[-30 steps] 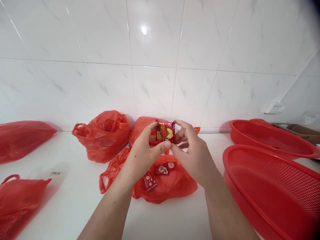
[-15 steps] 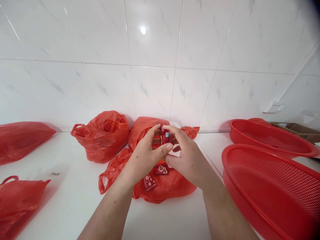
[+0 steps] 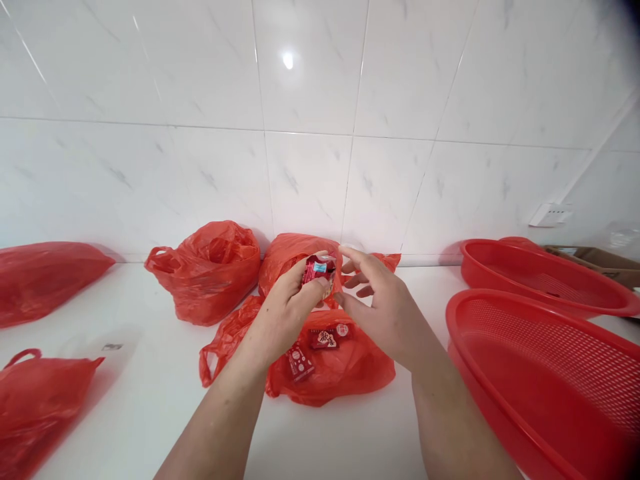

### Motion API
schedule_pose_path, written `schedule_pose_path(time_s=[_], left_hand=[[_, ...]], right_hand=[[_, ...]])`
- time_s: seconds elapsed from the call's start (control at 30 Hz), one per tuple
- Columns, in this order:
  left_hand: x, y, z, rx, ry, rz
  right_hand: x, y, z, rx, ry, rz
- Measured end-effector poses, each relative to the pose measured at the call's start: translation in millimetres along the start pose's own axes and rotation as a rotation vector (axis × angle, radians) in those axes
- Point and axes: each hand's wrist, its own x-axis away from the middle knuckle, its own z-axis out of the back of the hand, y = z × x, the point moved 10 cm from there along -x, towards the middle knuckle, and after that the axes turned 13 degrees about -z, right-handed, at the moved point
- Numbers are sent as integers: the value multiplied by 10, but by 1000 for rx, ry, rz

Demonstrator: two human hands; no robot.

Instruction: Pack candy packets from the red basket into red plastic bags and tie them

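Observation:
My left hand (image 3: 290, 307) is closed on a small dark-red wrapped packet (image 3: 319, 268) with a pale blue label; whether more than one is in the grip I cannot tell. Just to its right, my right hand (image 3: 377, 300) has its fingers apart, the thumb and index tips close to the packet, with nothing between them. Beneath both hands lies an open red plastic bag (image 3: 345, 380). On it are a red packet with large dark lettering (image 3: 325, 338) and another red packet with white spots (image 3: 300, 363).
A knotted-looking red bag (image 3: 215, 273) and another red bag (image 3: 280, 257) stand against the tiled wall. More red bags (image 3: 45, 283) lie at the left. Red plastic baskets (image 3: 453, 320) fill the right side, with a cardboard box (image 3: 600, 263) behind them.
The packet has turned in my left hand, showing more of its label side. My right hand has drawn slightly right, away from it, uncovering more of the lettered packet below.

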Motion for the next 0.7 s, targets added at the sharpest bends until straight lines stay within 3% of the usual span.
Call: schedule_pose_path(time_s=[0.13,0.7], left_hand=[[-1,-22,17,47,25,36],[-18,-95,-29,171,-9,20]], right_hand=[[-33,93,64,-5,53,-65],[-48,191,22,-184,-8,-187]])
